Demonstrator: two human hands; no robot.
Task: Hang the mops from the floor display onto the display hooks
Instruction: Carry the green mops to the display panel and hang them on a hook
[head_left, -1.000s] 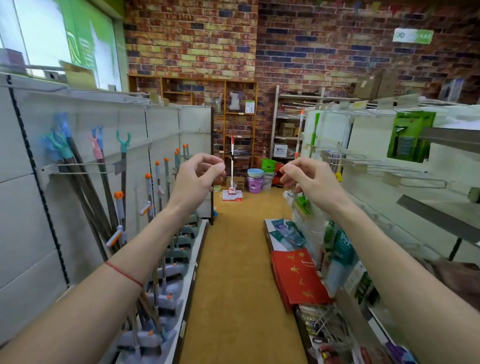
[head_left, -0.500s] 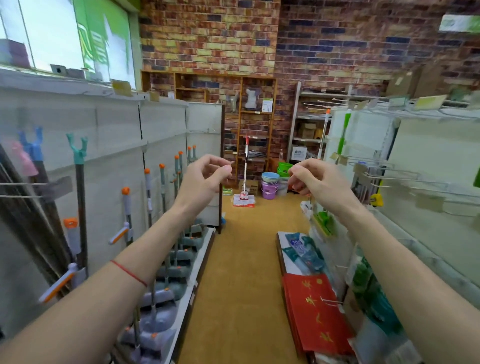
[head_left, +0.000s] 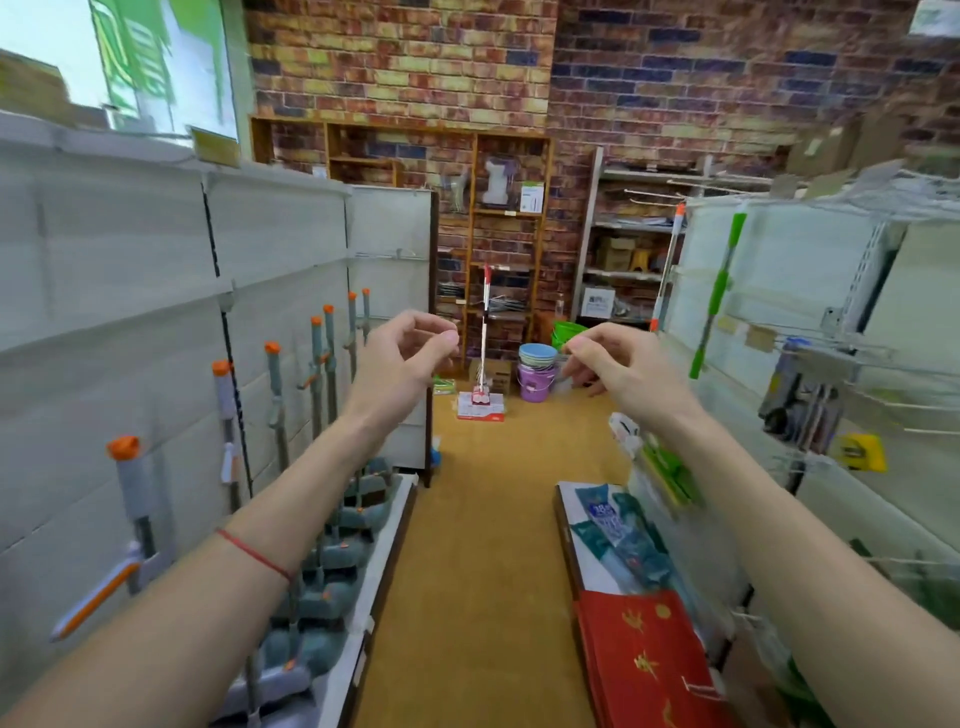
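Note:
Several grey mops with orange caps (head_left: 318, 364) stand in a row along the left wall, their grey heads (head_left: 332, 592) resting on the low white floor display (head_left: 387, 540). My left hand (head_left: 400, 353) and my right hand (head_left: 618, 364) are both raised in front of me over the aisle. Each has thumb and fingers curled together and holds nothing. Neither hand touches a mop. Wire display hooks (head_left: 836, 353) stick out of the right wall panel. A red and white mop (head_left: 485, 332) stands alone at the aisle's far end.
The tan floor aisle (head_left: 478, 545) runs ahead to a brick wall with wooden shelves. Stacked buckets (head_left: 537, 371) sit at its end. Red packets (head_left: 644, 660) and blue packets lie on the low right shelf. A green-handled mop (head_left: 719, 296) hangs on the right.
The view has moved forward along the aisle; the hung mops with blue and teal tops on the left have passed out of sight. Both hands keep the same raised, curled pose.

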